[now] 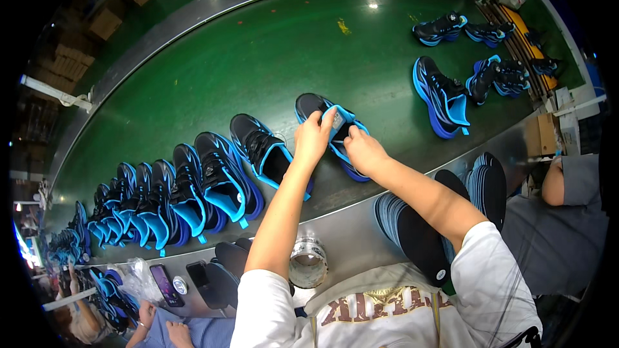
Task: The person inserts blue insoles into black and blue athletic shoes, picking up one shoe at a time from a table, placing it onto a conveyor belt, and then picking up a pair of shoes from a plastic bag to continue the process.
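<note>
A black and blue sneaker (313, 104) lies on the green conveyor belt in front of me, its toe pointing away. My left hand (312, 138) pinches the sneaker's light-blue-lined tongue and draws it up. At the sneaker's opening, my right hand (366, 151) is closed, with its fingertips at the collar and partly hidden inside. Just left of my left hand stands another black and blue sneaker (244, 130), touched by neither hand. A row of several similar sneakers (216, 149) continues to the left along the belt.
More sneakers (438, 96) stand at the right. Stacks of black insoles (412, 235) lie on the metal ledge below my right forearm, and a tape roll (308, 264) and a phone (166, 285) lie further left. A person in grey (548, 232) sits at right, another in blue (193, 331) at lower left.
</note>
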`<control>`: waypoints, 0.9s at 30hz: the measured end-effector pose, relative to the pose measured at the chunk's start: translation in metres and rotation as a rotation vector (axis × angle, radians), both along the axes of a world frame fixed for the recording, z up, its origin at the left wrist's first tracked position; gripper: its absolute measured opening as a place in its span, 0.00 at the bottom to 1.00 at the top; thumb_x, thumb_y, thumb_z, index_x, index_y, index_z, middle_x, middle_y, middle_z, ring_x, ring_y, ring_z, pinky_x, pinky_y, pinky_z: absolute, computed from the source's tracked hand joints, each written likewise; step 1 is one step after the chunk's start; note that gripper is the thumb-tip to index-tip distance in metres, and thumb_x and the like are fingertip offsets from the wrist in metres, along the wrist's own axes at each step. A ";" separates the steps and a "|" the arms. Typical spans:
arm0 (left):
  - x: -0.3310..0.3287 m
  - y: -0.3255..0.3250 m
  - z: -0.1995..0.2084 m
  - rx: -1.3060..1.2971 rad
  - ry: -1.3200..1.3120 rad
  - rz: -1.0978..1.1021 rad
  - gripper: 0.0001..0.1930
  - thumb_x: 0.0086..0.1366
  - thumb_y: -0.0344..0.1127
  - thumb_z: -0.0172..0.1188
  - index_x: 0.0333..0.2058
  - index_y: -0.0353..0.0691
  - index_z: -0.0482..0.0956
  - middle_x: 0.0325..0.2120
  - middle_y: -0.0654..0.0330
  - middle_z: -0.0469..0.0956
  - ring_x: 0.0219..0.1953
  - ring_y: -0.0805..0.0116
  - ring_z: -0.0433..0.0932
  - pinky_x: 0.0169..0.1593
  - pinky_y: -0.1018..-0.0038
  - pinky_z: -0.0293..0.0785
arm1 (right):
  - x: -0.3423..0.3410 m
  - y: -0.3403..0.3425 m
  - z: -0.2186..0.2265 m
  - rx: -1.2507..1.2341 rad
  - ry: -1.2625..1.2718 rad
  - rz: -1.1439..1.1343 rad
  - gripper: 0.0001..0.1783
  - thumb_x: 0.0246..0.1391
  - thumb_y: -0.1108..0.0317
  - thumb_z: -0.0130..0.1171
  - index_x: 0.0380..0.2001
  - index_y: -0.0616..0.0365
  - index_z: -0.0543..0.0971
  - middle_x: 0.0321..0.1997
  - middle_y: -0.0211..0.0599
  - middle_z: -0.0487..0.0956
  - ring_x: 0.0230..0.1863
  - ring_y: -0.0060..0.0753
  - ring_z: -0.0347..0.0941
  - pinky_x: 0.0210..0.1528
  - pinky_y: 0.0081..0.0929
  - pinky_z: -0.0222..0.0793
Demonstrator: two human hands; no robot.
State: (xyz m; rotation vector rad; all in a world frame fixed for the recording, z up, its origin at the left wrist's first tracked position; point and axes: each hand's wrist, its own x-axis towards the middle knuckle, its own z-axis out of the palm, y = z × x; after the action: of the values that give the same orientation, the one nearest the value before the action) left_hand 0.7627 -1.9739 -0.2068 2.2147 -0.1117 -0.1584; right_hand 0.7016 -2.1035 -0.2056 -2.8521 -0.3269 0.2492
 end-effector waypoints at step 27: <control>-0.004 0.008 -0.011 -0.170 0.048 0.064 0.25 0.61 0.51 0.47 0.19 0.31 0.69 0.14 0.45 0.68 0.18 0.55 0.67 0.27 0.65 0.64 | 0.021 0.001 -0.024 -0.411 0.177 0.387 0.11 0.43 0.68 0.49 0.26 0.60 0.78 0.34 0.46 0.74 0.36 0.38 0.71 0.33 0.30 0.70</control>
State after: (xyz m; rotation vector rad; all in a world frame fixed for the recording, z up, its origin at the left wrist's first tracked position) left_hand 0.7587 -1.9659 -0.2177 2.0406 -0.0268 -0.1605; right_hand 0.7225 -2.1029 -0.2294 -3.1038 -0.8827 0.7131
